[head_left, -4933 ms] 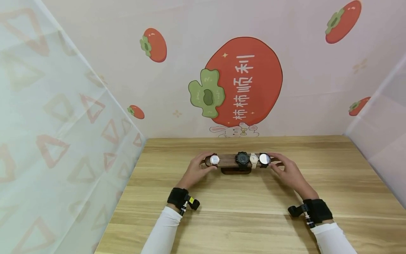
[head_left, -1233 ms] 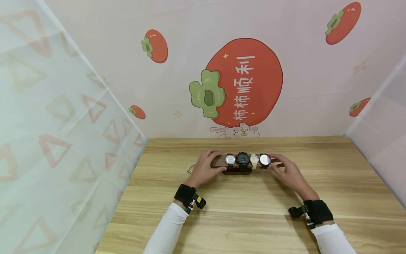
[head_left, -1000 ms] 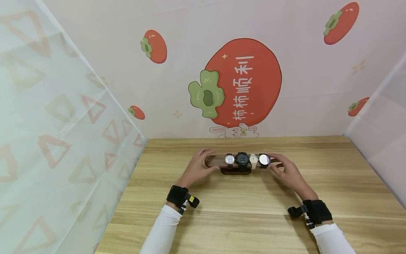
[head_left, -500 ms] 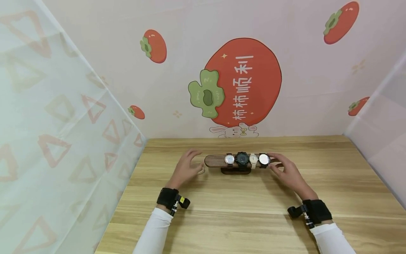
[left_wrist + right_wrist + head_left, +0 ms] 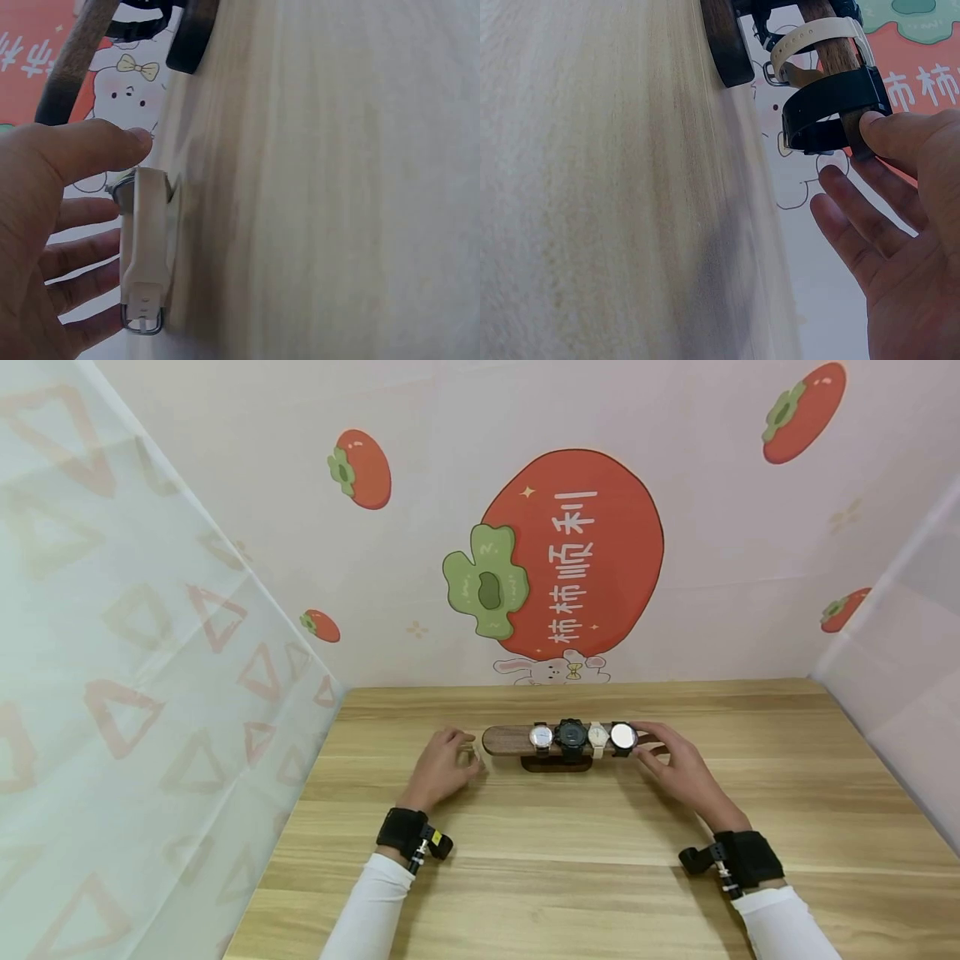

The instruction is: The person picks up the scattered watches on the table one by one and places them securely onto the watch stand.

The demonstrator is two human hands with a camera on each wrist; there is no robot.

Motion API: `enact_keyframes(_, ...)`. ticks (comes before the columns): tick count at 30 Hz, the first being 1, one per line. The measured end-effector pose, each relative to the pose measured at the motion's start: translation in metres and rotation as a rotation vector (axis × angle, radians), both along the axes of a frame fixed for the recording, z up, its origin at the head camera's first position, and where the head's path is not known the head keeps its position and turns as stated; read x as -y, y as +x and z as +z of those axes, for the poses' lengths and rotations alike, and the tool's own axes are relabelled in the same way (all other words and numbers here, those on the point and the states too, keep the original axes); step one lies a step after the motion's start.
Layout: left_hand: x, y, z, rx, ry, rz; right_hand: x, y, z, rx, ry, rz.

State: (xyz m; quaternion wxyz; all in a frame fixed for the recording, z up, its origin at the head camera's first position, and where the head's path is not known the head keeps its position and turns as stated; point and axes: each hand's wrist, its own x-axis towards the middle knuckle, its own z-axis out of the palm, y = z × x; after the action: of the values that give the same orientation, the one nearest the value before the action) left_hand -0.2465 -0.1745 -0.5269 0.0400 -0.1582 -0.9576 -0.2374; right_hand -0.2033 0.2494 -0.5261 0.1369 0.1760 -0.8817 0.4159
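A dark wooden watch stand carries a row of watches: one with a silver dial, a chunky black one, a cream one and one with a bright face and black strap. My right hand pinches the stand's right end, thumb on the bar and fingers beneath. Left of the stand, a pale-strapped watch with metal buckle rests on the table. My left hand reaches over it, fingers loosely bent at its side, thumb just above one end. No firm grip shows.
The wood-grain table ends at a printed backdrop just behind the stand. A patterned side panel borders the left. The stand's bar sits raised on a short base.
The silver-dial watch has slid right along the bar, beside the black one. My left hand then left the bar and moved left to the loose watch. My right hand has stayed put.
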Motion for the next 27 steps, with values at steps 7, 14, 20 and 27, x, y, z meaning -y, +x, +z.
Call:
enact_keyframes(7,-0.0042,0.0005,-0.0019,-0.01,-0.038,0.016,-0.0008,-0.0023,-0.001,-0.006,0.015,-0.007)
enact_keyframes(14,-0.0066,0.0012,-0.0057,-0.01,-0.049,0.037,0.0001,-0.0013,-0.0031,0.003,0.013,-0.009)
enact_keyframes(20,-0.0067,0.0017,-0.0076,-0.002,-0.033,0.055,0.0007,-0.0003,-0.0033,0.005,-0.001,-0.01)
enact_keyframes(27,-0.0069,0.0026,-0.0078,-0.021,-0.035,0.087,0.0009,-0.0004,-0.0025,-0.005,0.004,-0.013)
